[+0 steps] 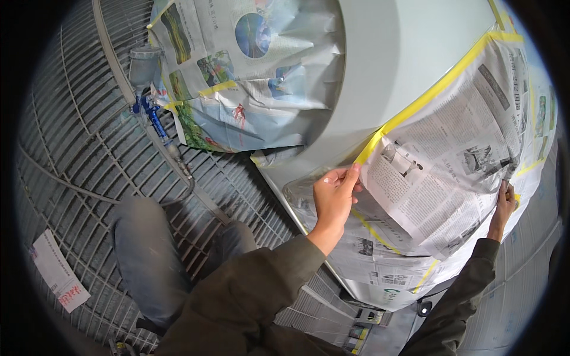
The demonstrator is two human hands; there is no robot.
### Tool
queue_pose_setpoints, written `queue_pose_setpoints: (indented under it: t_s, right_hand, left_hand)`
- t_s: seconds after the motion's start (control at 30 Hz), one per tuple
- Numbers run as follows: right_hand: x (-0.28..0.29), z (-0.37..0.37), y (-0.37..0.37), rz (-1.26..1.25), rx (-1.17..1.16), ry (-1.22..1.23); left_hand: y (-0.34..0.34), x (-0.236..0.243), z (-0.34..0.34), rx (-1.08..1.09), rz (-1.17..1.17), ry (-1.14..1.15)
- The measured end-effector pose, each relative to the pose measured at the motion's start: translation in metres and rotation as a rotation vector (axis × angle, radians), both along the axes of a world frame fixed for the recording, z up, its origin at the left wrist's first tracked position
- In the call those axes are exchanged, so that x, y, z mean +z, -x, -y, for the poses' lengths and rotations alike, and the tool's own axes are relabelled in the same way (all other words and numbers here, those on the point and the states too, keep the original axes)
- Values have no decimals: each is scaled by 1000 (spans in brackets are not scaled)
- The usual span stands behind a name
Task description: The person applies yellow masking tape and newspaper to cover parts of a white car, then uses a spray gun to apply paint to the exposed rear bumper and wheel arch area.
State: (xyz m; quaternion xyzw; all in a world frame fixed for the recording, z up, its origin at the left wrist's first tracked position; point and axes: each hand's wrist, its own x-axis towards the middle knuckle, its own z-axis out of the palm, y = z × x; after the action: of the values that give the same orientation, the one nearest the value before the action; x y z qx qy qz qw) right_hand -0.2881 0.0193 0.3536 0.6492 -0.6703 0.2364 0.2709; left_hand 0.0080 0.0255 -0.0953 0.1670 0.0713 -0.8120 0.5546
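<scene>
A sheet of newspaper (pixel 439 160), edged along its top with yellow masking tape (pixel 427 98), lies over a pale car body panel (pixel 383 53). My left hand (pixel 336 199) is closed, its thumb and fingers pinching the taped lower left corner of the sheet. Far to the right, my right hand (pixel 504 206) grips the sheet's right edge with closed fingers, partly hidden by the paper. The sheet bulges and creases between my hands. Beneath it, more taped newspaper covers the lower bodywork. The wheel area is wrapped in a separate newspaper covering (pixel 267 118).
A spray gun (pixel 151 113) with a blue body and grey cup, joined to a hose (pixel 184 193), is beside the wheel covering. Metal floor grating (pixel 77 148) spreads under my bent knees (pixel 148 249). A white paper slip (pixel 58 270) lies at lower left.
</scene>
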Motion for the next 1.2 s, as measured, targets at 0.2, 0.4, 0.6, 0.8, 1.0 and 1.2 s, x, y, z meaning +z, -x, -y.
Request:
queue_pose_setpoints:
  t_s: [0.2,0.4,0.6,0.8,1.0,1.2]
  right_hand:
    - [8,6,9,31,89,5]
    - [8,-3,4,30,-3,6]
    - [-6,-3,-1,115,137,27]
    - [-11,2,-9,157,143,12]
    - [-9,1,-5,117,133,26]
    - [-10,-1,-8,117,110,25]
  left_hand:
    - [16,4,8,-27,-38,-4]
    - [19,14,12,-77,-18,-48]
    - [33,1,8,-192,110,-74]
    - [43,-9,-10,100,457,79]
    - [27,-5,-9,738,1027,533]
    - [26,-13,-15,658,1192,706]
